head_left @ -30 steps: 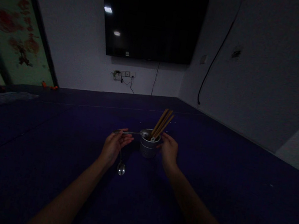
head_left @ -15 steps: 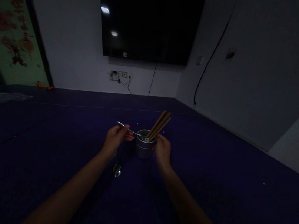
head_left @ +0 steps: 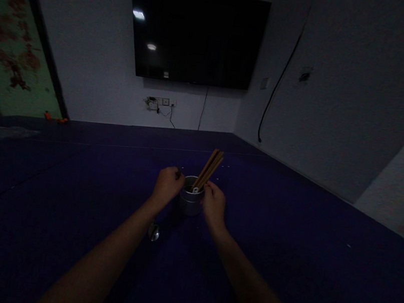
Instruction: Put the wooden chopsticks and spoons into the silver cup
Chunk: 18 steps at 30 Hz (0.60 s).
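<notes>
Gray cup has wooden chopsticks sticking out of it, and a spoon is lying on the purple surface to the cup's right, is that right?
Not quite: in the head view, that spoon lies to the left of the gray cup on the purple surface. Wooden chopsticks do stick out of the cup.

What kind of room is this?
Probably a living room in someone's home, though it's dim. There's a big wall-mounted television, power sockets below it, and a pale green panel with red decorations.
</notes>
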Available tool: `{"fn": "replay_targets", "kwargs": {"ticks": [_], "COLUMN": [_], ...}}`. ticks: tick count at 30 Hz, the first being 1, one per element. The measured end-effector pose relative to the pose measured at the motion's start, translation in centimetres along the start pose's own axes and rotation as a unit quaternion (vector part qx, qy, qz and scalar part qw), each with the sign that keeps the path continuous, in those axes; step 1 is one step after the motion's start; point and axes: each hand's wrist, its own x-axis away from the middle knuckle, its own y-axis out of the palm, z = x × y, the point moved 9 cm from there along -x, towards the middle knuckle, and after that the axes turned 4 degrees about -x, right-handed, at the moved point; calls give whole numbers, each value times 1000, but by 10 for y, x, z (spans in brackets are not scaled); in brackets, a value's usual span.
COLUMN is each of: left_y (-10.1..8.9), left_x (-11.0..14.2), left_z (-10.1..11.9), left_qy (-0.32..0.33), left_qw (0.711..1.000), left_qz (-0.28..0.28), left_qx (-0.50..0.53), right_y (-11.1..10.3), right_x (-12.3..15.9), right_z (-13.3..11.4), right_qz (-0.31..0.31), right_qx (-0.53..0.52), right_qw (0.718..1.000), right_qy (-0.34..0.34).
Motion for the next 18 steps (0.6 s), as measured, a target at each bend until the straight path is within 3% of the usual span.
{"fn": "replay_targets", "kwargs": {"ticks": [4, 8, 13, 15, 18], "left_y": [6, 5, -10, -19, -25], "left_x": [-2, 1, 8, 13, 24], "left_z": [-3, -8, -37, -55, -82], "left_qy": [0, 4, -29, -50, -77], "left_qw": [1000, 998, 989, 991, 996], "left_qz": [-16, -14, 21, 42, 37], "left_qx": [-22, 61, 145, 117, -9], "right_y": [1, 0, -1, -2, -2], "right_x": [0, 0, 0, 0, -1], "right_z": [-1, -1, 0, 0, 1], "right_qz": [-8, -2, 3, 5, 4], "right_qx": [4, 12, 17, 21, 21], "right_qw": [1000, 1000, 1000, 1000, 1000], "right_qy": [-8, -10, -12, -14, -14]}}
